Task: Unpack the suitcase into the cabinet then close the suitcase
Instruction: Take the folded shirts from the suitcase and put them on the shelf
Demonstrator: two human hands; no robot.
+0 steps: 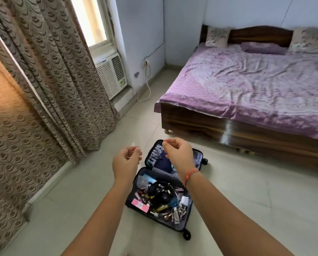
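A dark suitcase (pixel 130 206) lies wide open on the pale tiled floor. Its near half holds several small items: black headphones (pixel 159 191), a pink box (pixel 140 205), a white charger (pixel 184 200), cosmetics and cables. The far half holds folded navy clothes with pale lettering (pixel 155 154). My left hand (pixel 126 163) hovers above the suitcase's left edge, fingers loosely curled, holding nothing. My right hand (pixel 178 154) hangs over the far half, fingers curled and empty, with a red thread at the wrist. No cabinet is in view.
A wooden bed (pixel 246 130) with a purple sheet stands at the right. Patterned curtains (pixel 49 80) hang along the left wall. A white air conditioner (pixel 112 74) sits under the window, its cord trailing on the floor.
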